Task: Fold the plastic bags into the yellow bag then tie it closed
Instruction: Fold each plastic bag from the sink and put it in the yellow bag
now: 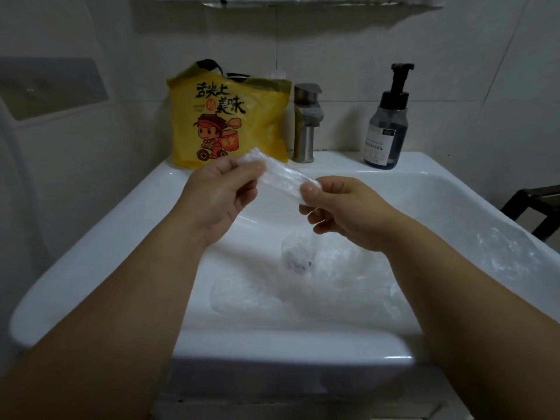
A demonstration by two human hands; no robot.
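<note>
Your left hand [224, 195] pinches one end of a clear plastic bag [281, 180] between thumb and forefinger, with the other fingers curled loosely beneath. Your right hand [342, 210] pinches the opposite end the same way, thumb on top and the remaining fingers bent under the palm. Between the two grips the bag is gathered into a narrow, crinkled strip, slanting down from your left hand to your right and held in the air above the basin. Both forearms reach in from the lower corners of the view. Below your hands, more plastic bags [318, 268] lie crumpled in the bowl of the white sink [91, 247], and one of them spreads up over the right side of the sink. The yellow bag [227, 119] stands upright on the back ledge of the sink against the tiled wall, printed with dark characters and a cartoon figure on a bike; its dark handles stick up at the top. Just to its right is a metal tap [306, 128], and farther right on the same ledge a dark pump bottle [388, 125] with a pale label. A dark frame [533, 207] shows past the sink's right edge.
</note>
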